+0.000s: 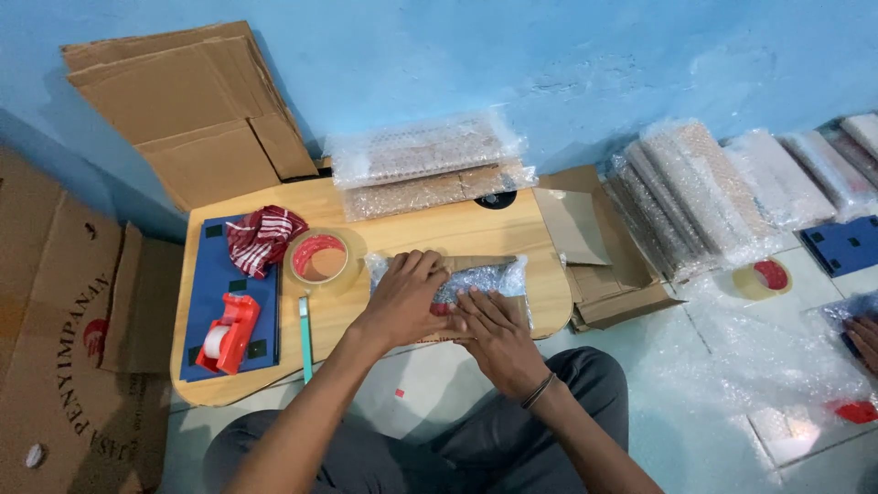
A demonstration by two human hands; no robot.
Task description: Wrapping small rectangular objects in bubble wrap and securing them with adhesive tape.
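Observation:
A flat package wrapped in bubble wrap (494,275) lies on a low wooden table (439,233), with a cardboard piece under it. My left hand (402,297) presses flat on the package's left part, fingers spread. My right hand (489,331), with a dark band at the wrist, lies flat on its near right part. Both palms rest on the wrap without gripping it. A roll of clear tape (320,259) sits just left of the package.
A red tape dispenser (229,334) and a red-and-white cloth (263,236) lie on a blue board (208,284); a teal cutter (305,334) is beside it. Bubble-wrapped stacks (425,165) stand behind, more (695,197) on the floor right. Cardboard sheets (197,110) lean on the wall. Another person's hand (861,338) is at the right edge.

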